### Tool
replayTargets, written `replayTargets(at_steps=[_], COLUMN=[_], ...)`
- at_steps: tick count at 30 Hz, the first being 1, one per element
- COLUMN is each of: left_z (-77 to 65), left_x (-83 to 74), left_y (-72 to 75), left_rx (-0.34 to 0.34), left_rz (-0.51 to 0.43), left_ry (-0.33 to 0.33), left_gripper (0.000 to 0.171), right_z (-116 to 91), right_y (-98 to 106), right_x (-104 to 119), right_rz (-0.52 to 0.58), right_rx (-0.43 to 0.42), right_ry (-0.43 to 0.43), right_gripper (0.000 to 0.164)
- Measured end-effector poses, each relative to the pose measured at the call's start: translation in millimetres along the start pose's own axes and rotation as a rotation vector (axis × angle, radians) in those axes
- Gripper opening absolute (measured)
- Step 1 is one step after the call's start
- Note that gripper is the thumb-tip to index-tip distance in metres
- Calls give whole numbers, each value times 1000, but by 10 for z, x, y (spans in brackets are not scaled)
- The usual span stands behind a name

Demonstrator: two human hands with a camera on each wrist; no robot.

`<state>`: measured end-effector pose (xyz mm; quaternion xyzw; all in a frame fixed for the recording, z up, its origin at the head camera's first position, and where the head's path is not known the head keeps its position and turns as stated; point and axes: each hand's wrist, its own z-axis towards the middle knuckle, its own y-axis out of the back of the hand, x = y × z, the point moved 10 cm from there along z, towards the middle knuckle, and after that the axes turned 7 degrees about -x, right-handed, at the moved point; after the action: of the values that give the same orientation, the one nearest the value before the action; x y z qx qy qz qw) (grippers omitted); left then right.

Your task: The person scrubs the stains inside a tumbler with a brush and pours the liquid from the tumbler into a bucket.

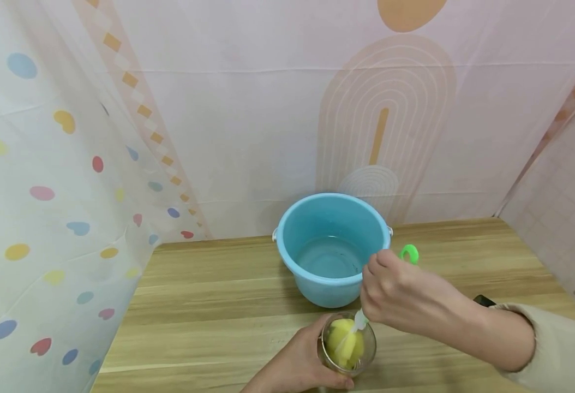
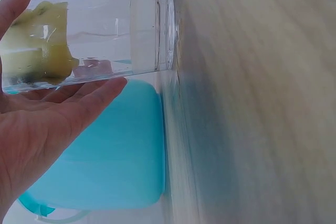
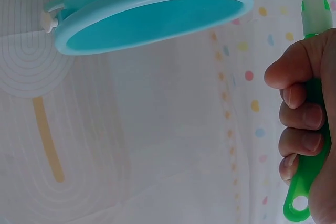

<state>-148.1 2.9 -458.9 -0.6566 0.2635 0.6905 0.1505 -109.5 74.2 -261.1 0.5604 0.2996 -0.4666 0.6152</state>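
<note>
My left hand is wrapped round a clear drinking glass near the table's front edge, thumb on one side and fingers on the other. The glass stands upright, its base at the tabletop. Above it, my right hand grips the green handle of a sponge cup brush. Its white neck slants down into the glass mouth. The brush's yellow sponge head sits inside the upper part of the glass, as the left wrist view also shows.
A light blue bucket with some water in the bottom stands just beyond the glass. Part of a dark object shows behind the right sleeve. Patterned curtains enclose the wooden table at the back and sides.
</note>
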Motion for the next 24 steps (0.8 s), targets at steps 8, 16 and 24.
replayTargets(at_steps=[8, 16, 24], left_z=[9, 5, 8], left_x=[-12, 3, 21], left_y=[3, 16, 29], left_rx=[-3, -9, -14], left_rz=[29, 45, 65], left_ry=[-3, 5, 17], left_gripper=[83, 84, 84], right_z=[9, -3, -73], right_y=[-104, -180, -223], right_x=[-51, -78, -88], right_rz=[36, 44, 43], right_rx=[6, 35, 63], right_ry=[-6, -11, -8], right_gripper=[38, 39, 34])
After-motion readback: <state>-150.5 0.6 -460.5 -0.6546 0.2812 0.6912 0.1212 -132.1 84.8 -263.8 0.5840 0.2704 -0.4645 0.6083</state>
